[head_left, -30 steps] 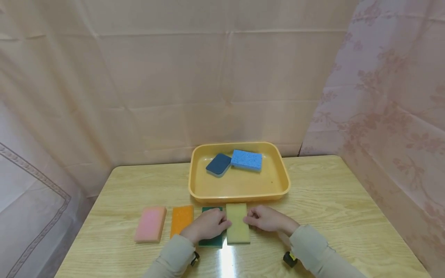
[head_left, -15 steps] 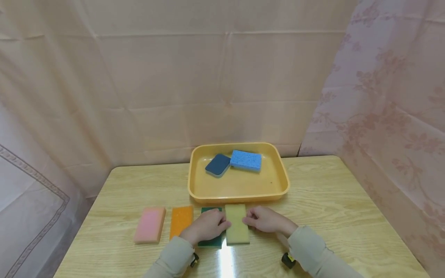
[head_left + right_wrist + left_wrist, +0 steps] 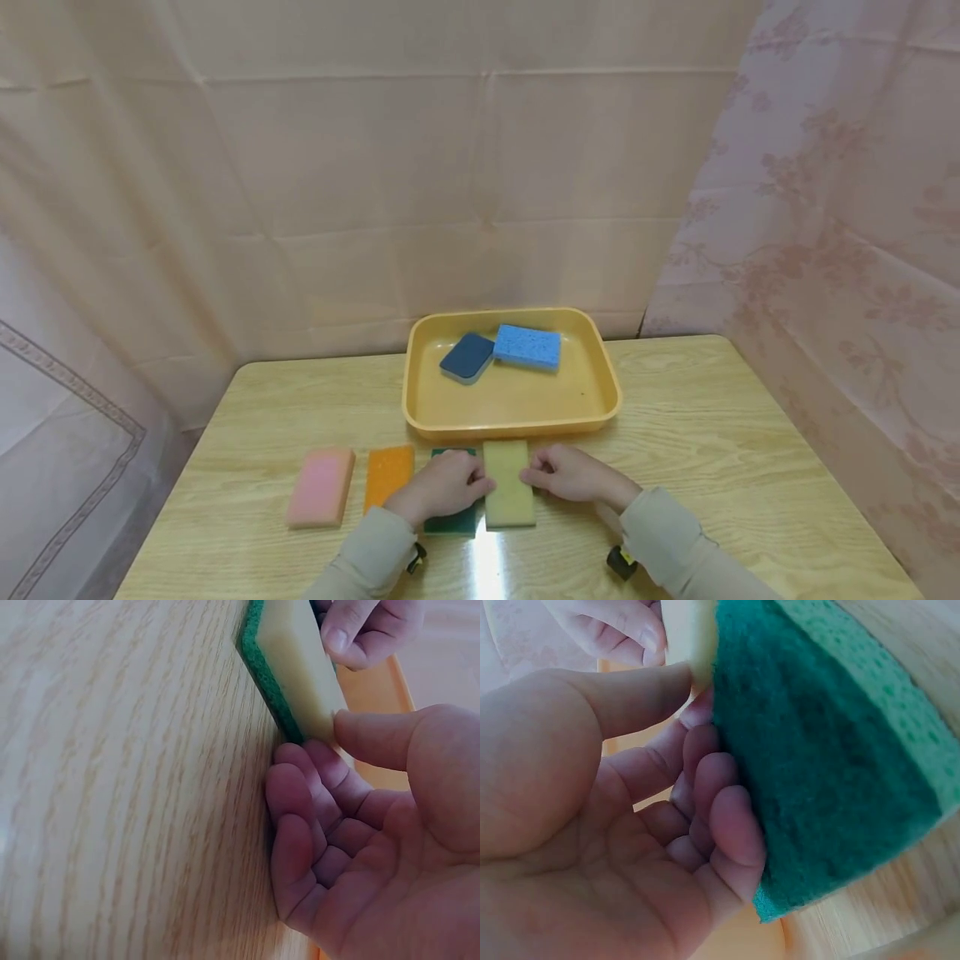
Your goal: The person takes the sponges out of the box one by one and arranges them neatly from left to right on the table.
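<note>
A pale yellow sponge (image 3: 508, 485) with a green scouring layer underneath lies in front of the tray. My left hand (image 3: 447, 483) pinches its left edge between thumb and index finger. At the opposite edge, my right hand (image 3: 573, 475) pinches it the same way; the right wrist view shows that thumb on the yellow foam (image 3: 300, 664). A dark green scrub sponge (image 3: 825, 765) lies just left of the yellow one, and the curled fingers of my left hand rest against it. In the head view that hand covers much of the green sponge.
A yellow tray (image 3: 517, 430) stands behind, holding a dark blue sponge (image 3: 468, 357) and a bright blue sponge (image 3: 527, 347). Left of my hands lie an orange sponge (image 3: 388, 475) and a pink sponge (image 3: 321, 487) on the wooden table (image 3: 712, 467). Curtains hang behind and at both sides.
</note>
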The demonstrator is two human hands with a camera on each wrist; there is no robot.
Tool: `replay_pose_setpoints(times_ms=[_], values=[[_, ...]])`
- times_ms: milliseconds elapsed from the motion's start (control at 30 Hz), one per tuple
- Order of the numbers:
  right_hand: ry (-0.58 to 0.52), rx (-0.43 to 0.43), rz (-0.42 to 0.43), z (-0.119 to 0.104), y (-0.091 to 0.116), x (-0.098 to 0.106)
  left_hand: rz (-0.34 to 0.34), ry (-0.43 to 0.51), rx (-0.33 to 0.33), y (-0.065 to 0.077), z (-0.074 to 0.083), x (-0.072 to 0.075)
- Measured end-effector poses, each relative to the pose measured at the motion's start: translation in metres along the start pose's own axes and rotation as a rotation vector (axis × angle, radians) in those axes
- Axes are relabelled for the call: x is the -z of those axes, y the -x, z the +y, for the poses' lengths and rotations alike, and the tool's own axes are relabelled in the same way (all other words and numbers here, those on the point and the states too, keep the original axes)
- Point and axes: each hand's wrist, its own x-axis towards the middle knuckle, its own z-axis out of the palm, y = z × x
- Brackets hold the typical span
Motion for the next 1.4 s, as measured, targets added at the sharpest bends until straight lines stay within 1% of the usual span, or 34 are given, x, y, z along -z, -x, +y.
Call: replay_pose_setpoints(times_ms=[133,267,400,500,633,733,833,900,967,1133,1333,1400], values=[[0.005,0.001,-0.012,0.001,-0.001,0.001,0.004,0.002,0.004,0.003,0.003,0.003],[0.012,0.010,-0.019,0.001,-0.001,0.003,0.016,-0.020,-0.003,0.005,0.004,0.005],[0.018,0.029,-0.027,-0.002,0.001,0.004,0.012,-0.035,0.004,0.007,0.004,0.006],[0.018,0.041,-0.041,-0.007,0.003,0.006,0.001,-0.023,0.007,0.006,0.002,0.007],[0.007,0.046,-0.066,-0.016,0.005,0.011,0.009,-0.007,-0.028,0.007,0.002,0.013],[0.034,0.088,-0.065,-0.023,0.004,0.016,0.021,-0.006,-0.061,0.009,0.005,0.021],[0.074,0.152,-0.050,-0.031,0.002,0.022,0.022,-0.010,-0.075,0.011,0.009,0.031],[0.082,0.171,-0.045,-0.035,0.001,0.027,0.026,-0.022,-0.078,0.012,0.012,0.038],[0.076,0.164,-0.044,-0.039,-0.001,0.032,0.032,-0.050,-0.077,0.011,0.014,0.045],[0.058,0.116,-0.033,-0.050,-0.006,0.046,0.048,-0.125,-0.054,0.008,0.016,0.062],[0.044,0.081,-0.021,-0.062,-0.015,0.060,0.027,-0.126,-0.013,0.000,0.020,0.085],[0.016,0.059,-0.013,-0.064,-0.019,0.064,0.027,-0.128,-0.016,-0.004,0.019,0.093]])
